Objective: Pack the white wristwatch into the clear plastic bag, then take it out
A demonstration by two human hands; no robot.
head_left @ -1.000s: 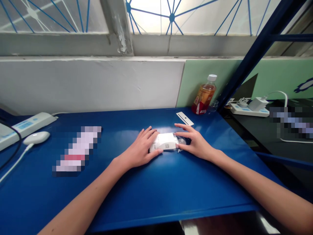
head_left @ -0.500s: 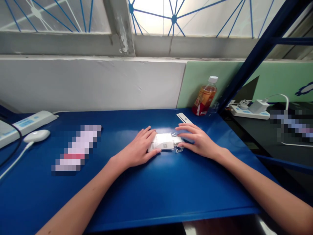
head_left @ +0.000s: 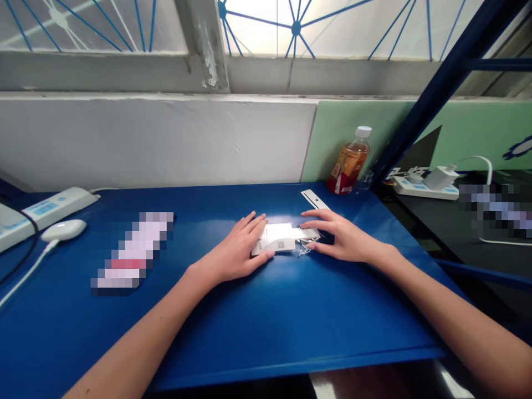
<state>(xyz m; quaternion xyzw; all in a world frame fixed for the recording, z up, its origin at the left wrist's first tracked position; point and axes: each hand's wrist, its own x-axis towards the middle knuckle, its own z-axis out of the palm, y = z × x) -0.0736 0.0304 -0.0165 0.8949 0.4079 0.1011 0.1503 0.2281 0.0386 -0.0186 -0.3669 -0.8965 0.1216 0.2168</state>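
Observation:
My left hand point(head_left: 236, 249) rests on the table with its thumb and fingers around the left end of a small white box point(head_left: 280, 238), which has a printed square code. From the box's right end sticks out a whitish strip point(head_left: 308, 234) with crinkled clear plastic point(head_left: 302, 249) about it. My right hand point(head_left: 341, 235) has its fingertips and thumb on this strip's outer end. What exactly the strip is, I cannot make out. Just behind the right fingers lies a flat white card with a dark slot point(head_left: 313, 199).
A bottle of amber drink point(head_left: 349, 160) stands at the back right of the blue table point(head_left: 266, 327). On the left lie a pixelated flat object point(head_left: 133, 252), a white oval device on a cable point(head_left: 64, 230) and a power strip point(head_left: 45, 213). A blue slanted post point(head_left: 419, 116) rises at the right.
The whitish strip has come further out to the right from the box, along with my right hand. My left hand keeps its place on the box.

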